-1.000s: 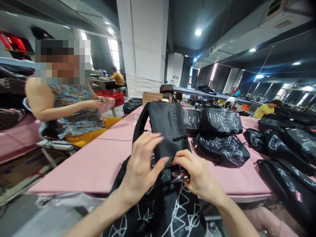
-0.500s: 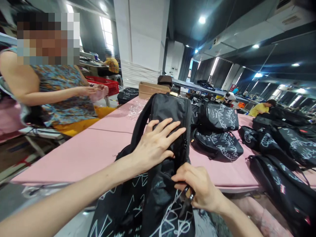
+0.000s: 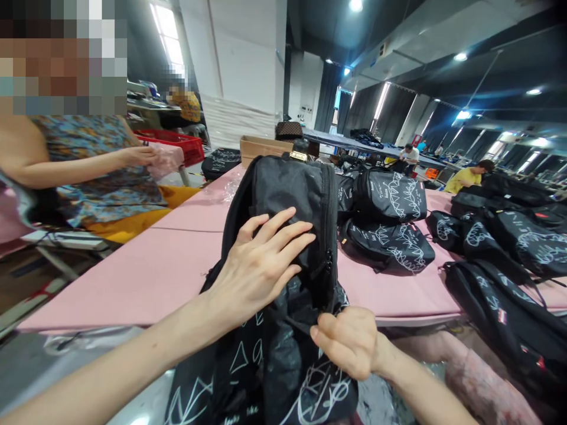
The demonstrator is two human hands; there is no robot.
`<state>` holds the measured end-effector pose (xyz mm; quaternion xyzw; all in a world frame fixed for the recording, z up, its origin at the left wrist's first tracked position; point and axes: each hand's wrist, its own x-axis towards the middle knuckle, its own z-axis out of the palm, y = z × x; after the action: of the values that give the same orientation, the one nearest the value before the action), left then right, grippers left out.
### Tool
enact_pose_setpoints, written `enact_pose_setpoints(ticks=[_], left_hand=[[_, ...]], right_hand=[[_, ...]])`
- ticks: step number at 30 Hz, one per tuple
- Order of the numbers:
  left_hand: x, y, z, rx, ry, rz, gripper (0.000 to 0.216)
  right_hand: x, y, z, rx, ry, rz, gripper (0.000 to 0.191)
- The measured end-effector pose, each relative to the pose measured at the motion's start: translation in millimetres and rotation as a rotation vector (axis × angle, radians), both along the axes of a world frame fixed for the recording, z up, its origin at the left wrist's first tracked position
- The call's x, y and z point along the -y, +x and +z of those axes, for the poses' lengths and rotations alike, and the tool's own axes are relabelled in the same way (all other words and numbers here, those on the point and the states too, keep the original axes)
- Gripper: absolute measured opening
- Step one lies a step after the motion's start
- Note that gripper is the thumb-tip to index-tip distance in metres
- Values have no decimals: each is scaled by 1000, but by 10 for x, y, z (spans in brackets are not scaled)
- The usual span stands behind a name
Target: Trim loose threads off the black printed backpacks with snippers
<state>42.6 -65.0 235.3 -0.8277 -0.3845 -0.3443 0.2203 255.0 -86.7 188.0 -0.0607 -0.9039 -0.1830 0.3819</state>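
Note:
A black backpack [image 3: 287,186] with white line drawings stands in front of me, its upper part over the pink table edge and its lower part hanging toward me. Its zipped side is partly open on the right. My left hand [image 3: 263,260] lies on the front of the backpack's upper part, fingers spread. At the lower end of the opening, my right hand [image 3: 348,339] is closed on the bag's edge, with thumb and fingers pressed together; the inside of that fist is hidden. A brass-coloured metal piece [image 3: 299,156] shows at the bag's top.
Several similar black backpacks [image 3: 392,198] lie on the pink table [image 3: 133,277], to the right. Behind my bag stands a cardboard box [image 3: 266,147]. At the left a person [image 3: 106,159] sits handling a thin clear piece, near a red crate [image 3: 177,144].
My right hand has closed into a fist, and the dark strip with shiny metal seen in it earlier is now out of sight. My left hand has slid slightly left. The view has shifted.

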Motion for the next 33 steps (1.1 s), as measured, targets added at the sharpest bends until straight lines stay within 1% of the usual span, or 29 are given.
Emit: enact_pose_setpoints(ticks=[2,4,6,9,10,12,15,16,18,20,22,24,26,28,30,33], left_hand=[[-1,-2,-12,30,-8,-25,30],[10,-9,-23,64,-18,-67,20],[35,-16,-31,85,-31,-120,10],[70,-18,-36,104,-35,-162,11],[71,-12,-37,113,-32,-165,12],[46,8,-38,127,-25,-179,13],[-52,50,-52,170,-25,-219,15],[-89,60,-62,191,-29,-224,16],[-142,61,-100,248,-39,-200,19],[-141,33,-177,330,-56,-148,21],[-76,-6,-307,400,-68,-82,19],[31,-25,-480,429,-66,-37,22],[140,-5,-647,440,-80,-22,27],[220,55,-751,483,-112,-30,24],[264,135,-767,542,-130,-40,21],[304,202,-699,600,-133,-71,21]], right_hand=[[-1,11,-32,0,61,-12,11],[2,23,-68,-1,96,-15,6],[10,32,-90,-12,113,-9,6],[29,43,-62,-47,115,5,9],[35,44,-33,-55,96,10,11],[42,33,46,-45,-8,-7,16],[22,-42,176,-47,-233,-131,23],[3,-84,208,-69,-275,-183,22],[-45,-182,237,-138,-283,-262,19],[-98,-273,219,-204,-239,-293,16],[-144,-331,168,-248,-211,-271,15],[-182,-350,109,-280,-213,-214,17],[-212,-347,67,-311,-232,-159,23],[-227,-342,46,-338,-231,-133,28],[-217,-336,36,-366,-209,-121,32],[-164,-272,15,-415,-217,-46,34]])
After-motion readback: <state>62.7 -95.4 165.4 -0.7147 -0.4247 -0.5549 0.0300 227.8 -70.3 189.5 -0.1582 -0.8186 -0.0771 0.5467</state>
